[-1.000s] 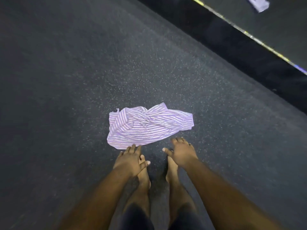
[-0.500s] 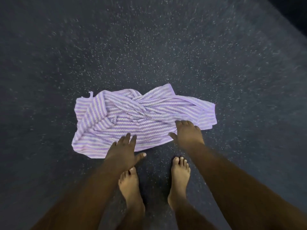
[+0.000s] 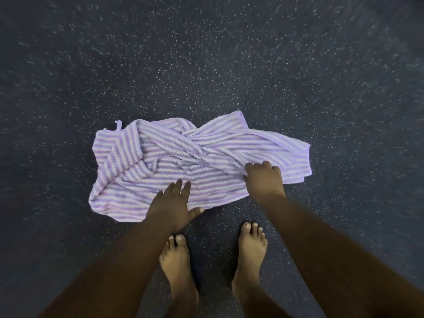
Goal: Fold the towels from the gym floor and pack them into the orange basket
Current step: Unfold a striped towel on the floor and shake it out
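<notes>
A crumpled purple-and-white striped towel [image 3: 160, 161] lies on the dark speckled gym floor [image 3: 206, 65] just in front of my bare feet. My left hand [image 3: 172, 205] reaches over the towel's near edge with straight, spread fingers lying on the fabric. My right hand [image 3: 263, 180] is on the towel's right part, fingers curled down, thumb and fingers pinching a fold of the cloth. The orange basket is out of view.
My two bare feet [image 3: 250, 249] stand side by side right behind the towel. Dark speckled rubber flooring stretches all around the towel.
I have bent lower, so the towel looks larger and nearer. Both hands moved forward from its near edge onto the fabric, and the right hand's fingers curled into the cloth.
</notes>
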Available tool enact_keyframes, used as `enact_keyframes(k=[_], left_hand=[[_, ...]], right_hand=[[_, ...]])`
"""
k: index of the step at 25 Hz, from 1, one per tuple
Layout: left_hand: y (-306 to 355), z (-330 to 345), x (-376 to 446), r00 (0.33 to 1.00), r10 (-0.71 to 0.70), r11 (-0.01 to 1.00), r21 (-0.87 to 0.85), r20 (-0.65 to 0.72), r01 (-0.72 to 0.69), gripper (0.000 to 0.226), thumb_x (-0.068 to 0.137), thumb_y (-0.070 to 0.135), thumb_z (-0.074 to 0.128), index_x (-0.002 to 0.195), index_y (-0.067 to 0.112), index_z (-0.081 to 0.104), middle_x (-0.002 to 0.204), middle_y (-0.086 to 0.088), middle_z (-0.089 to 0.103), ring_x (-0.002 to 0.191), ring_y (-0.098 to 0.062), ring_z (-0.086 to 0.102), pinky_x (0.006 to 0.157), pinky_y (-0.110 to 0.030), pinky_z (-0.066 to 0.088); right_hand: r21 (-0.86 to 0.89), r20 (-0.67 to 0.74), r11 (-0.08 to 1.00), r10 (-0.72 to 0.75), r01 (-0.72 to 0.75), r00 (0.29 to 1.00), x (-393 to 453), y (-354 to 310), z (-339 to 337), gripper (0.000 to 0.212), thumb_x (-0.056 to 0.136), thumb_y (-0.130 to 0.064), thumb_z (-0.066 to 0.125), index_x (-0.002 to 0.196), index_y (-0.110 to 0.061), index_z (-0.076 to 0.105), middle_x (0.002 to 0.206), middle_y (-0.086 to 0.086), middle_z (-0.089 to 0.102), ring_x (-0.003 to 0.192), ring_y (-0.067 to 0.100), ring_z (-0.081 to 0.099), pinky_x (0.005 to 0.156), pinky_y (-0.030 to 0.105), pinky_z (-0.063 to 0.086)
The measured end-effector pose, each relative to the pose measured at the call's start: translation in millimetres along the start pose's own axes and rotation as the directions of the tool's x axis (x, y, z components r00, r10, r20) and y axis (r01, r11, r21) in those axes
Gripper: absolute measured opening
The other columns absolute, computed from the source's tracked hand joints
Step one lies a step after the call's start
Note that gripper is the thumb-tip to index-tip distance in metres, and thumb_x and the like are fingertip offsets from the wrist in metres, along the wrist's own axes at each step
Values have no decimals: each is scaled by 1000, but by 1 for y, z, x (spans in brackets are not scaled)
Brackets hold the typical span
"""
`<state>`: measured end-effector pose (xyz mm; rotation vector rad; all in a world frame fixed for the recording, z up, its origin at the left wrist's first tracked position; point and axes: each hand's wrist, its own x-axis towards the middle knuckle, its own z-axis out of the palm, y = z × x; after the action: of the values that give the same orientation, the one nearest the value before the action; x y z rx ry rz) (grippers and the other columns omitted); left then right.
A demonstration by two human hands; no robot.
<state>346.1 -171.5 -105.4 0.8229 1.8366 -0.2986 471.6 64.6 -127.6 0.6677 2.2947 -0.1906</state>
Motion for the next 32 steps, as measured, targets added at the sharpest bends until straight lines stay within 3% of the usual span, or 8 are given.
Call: enact_keyframes(k=[5, 10, 14, 18, 24, 28, 32], left_hand=[[38, -72, -111, 1000, 26, 998, -54, 2, -26, 95, 95, 76, 33, 162, 24, -9, 170, -4, -13, 158, -24, -7, 127, -45, 7], [90, -153, -269, 998, 54, 998, -32, -25, -55, 94, 95, 74, 36, 163, 24, -6, 171, -3, -11, 158, -24, -5, 126, -46, 6], [132, -205, -404, 980, 161, 985, 77, -114, -153, 94, 94, 76, 35, 163, 25, -4, 171, -4, -8, 158, -24, -2, 126, -46, 6], [165, -226, -498, 947, 305, 934, 226, -100, -277, 97, 93, 79, 32, 163, 23, -3, 171, -5, -7, 158, -24, 0, 126, -48, 10], [223, -235, -590, 824, 567, 674, 563, 22, -479, 97, 93, 76, 38, 164, 21, 2, 172, -4, -1, 158, -22, 3, 126, -48, 12], [294, -224, -639, 691, 714, 406, 736, 115, -542, 100, 92, 78, 38, 164, 19, 1, 171, -8, 0, 158, -25, 5, 126, -48, 13], [370, -170, -704, 561, 787, 143, 809, 257, -570, 105, 89, 83, 35, 163, 19, -3, 171, -7, -3, 158, -24, 3, 127, -47, 12]], right_hand=[[168, -24, 986, -4, 8, 1000, -102, 9, -86, 23, 101, -30, 54, 121, -20, 56, 109, 3, 69, 109, 28, 57, 83, 40, 41], [296, 9, 954, 43, -44, 999, -247, 17, -215, 24, 101, -32, 52, 121, -19, 55, 110, 6, 69, 114, 30, 56, 87, 39, 42], [397, -14, 906, 164, -145, 986, -393, 27, -310, 21, 96, -33, 54, 114, -22, 58, 112, 5, 69, 114, 30, 58, 90, 37, 43], [467, -59, 835, 358, -291, 932, -529, 30, -347, 25, 93, -35, 56, 112, -21, 61, 114, 6, 70, 115, 30, 60, 91, 35, 46], [662, -25, 520, 736, -540, 677, -693, 18, -344, 25, 101, -34, 48, 117, -18, 59, 116, 9, 71, 112, 33, 64, 89, 38, 47], [755, 34, 265, 898, -600, 439, -795, 11, -322, 26, 102, -37, 46, 114, -19, 60, 115, 9, 71, 110, 33, 65, 88, 36, 47], [797, 106, 22, 979, -604, 175, -907, -3, -278, 23, 99, -35, 47, 108, -18, 60, 111, 9, 71, 108, 34, 64, 85, 37, 47]])
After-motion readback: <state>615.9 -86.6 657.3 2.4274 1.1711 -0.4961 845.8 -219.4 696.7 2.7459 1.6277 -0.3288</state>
